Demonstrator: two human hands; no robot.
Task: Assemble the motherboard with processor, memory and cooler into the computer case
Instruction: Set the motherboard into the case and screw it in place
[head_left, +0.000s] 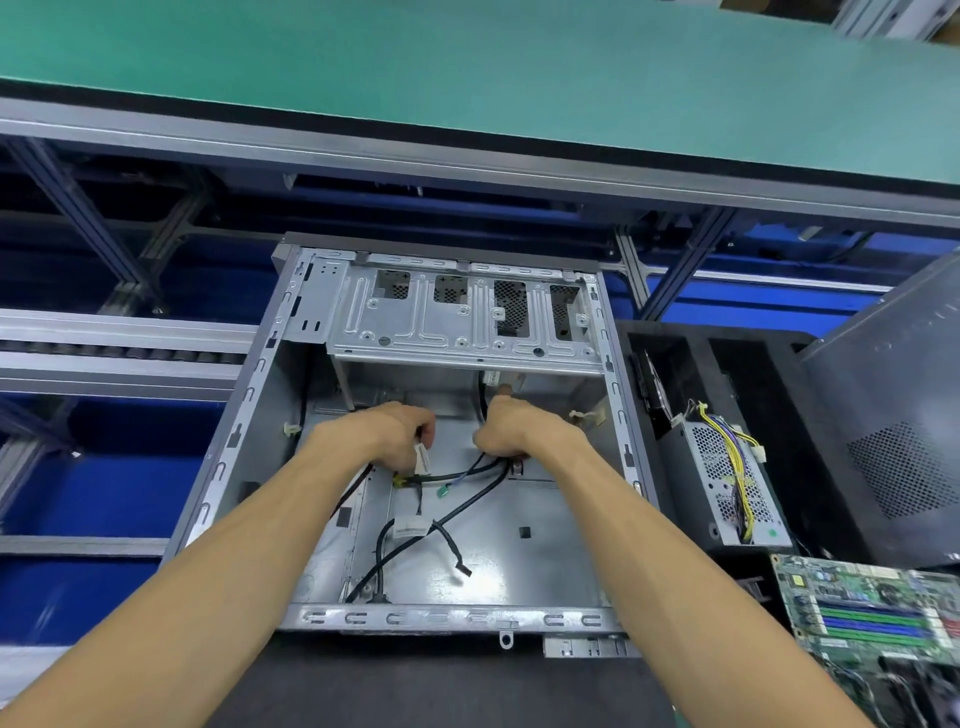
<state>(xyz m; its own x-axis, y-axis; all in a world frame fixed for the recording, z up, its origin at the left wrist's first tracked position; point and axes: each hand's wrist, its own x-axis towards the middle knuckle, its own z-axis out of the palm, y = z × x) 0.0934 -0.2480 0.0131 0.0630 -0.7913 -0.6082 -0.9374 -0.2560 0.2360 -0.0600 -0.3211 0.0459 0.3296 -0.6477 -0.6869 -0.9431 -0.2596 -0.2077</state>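
An open grey computer case (249, 415) lies on its side in front of me, its drive cage (457, 322) at the far end. Black cables (447, 525) with small connectors trail over the bare case floor. Inside the case, my left hand (384, 431) grips a bunch of cables carrying a white tag. My right hand (514, 428) grips black cables just to the right of it. The green motherboard (872, 618) with blue memory slots lies outside the case at the lower right.
A power supply (727, 483) with yellow and black wires sits in a black foam tray (810, 467) right of the case. A grey side panel (904, 415) leans at far right. A green conveyor belt (467, 67) and aluminium frame rails run beyond the case.
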